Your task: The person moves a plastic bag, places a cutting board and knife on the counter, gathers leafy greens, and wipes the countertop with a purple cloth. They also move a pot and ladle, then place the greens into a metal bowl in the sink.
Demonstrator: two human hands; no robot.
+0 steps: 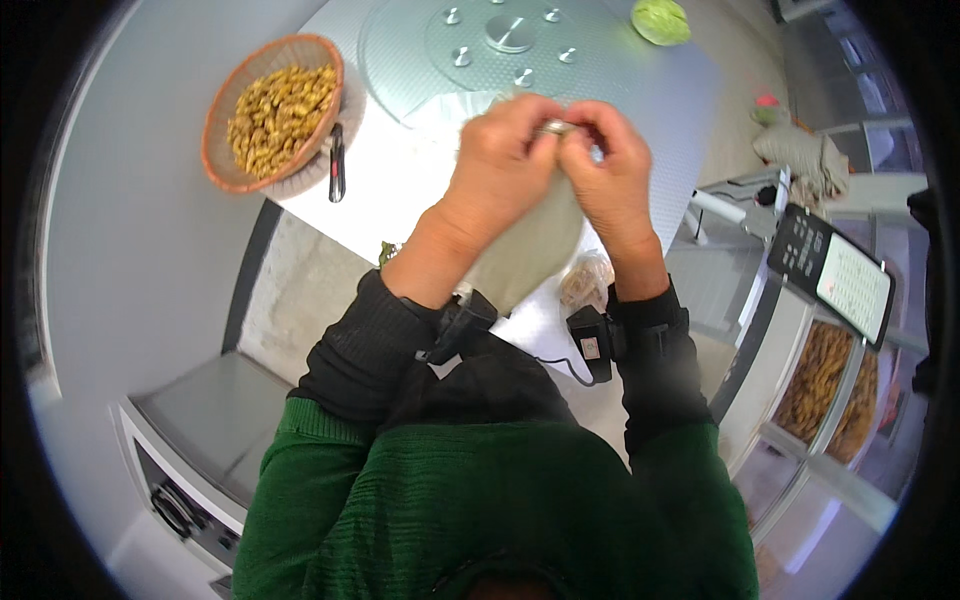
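The left hand (505, 145) and the right hand (612, 165) are meeting almost fingertip to fingertip, both curled closed, and are pinching the upper edge of one beige sheet (535, 245), possibly a bag. They are probably holding so close together because the edge is being gathered at a single small spot; exactly what is lying between the thumbs is too blurred to tell. The sheet is draping from the hands toward the body, apparently because only its top is being gripped.

One clear plastic bag (588, 280) with pale brown contents is resting on the table (400, 190), just on the body side of the right hand. Well to the left of the left hand, one orange basket (212, 140) is holding peanuts (275, 118), too heaped to count, its sides seemingly keeping them from scattering. One black tool (337, 165) is lying between the basket and the left hand. Beyond both hands, one glass turntable (400, 50) is carrying one large metal disc (509, 33) and six small ones in view. One cabbage (661, 20) is sitting past the right hand.
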